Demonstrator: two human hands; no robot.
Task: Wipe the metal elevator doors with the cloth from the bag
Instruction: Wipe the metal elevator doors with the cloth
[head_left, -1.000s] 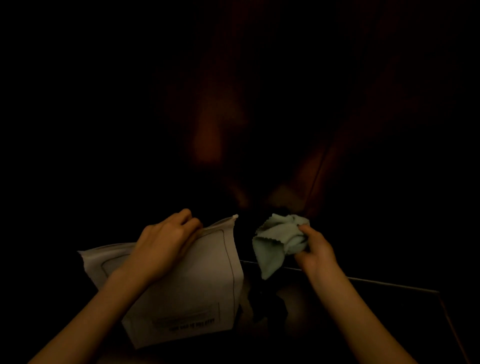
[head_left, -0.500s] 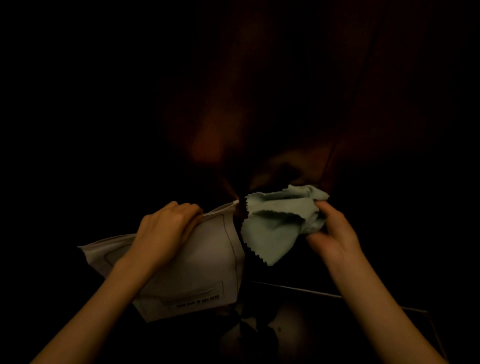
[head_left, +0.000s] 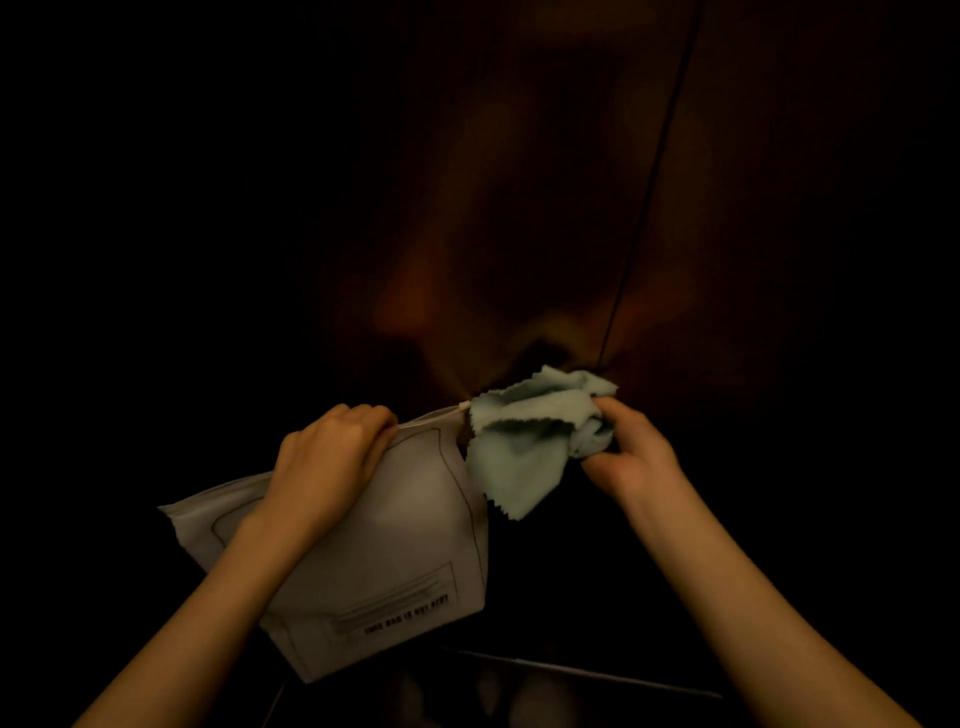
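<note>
Head view: right hand (head_left: 631, 457) pinches the crumpled pale-green cloth (head_left: 535, 441) clear of the white bag (head_left: 384, 551), whose top edge the left hand (head_left: 327, 462) grips, with the dim elevator doors (head_left: 545, 218) directly ahead, nearest the right hand.

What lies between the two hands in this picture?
In the head view, the bag's top corner and the hanging cloth lie between the left hand and right hand.
</note>
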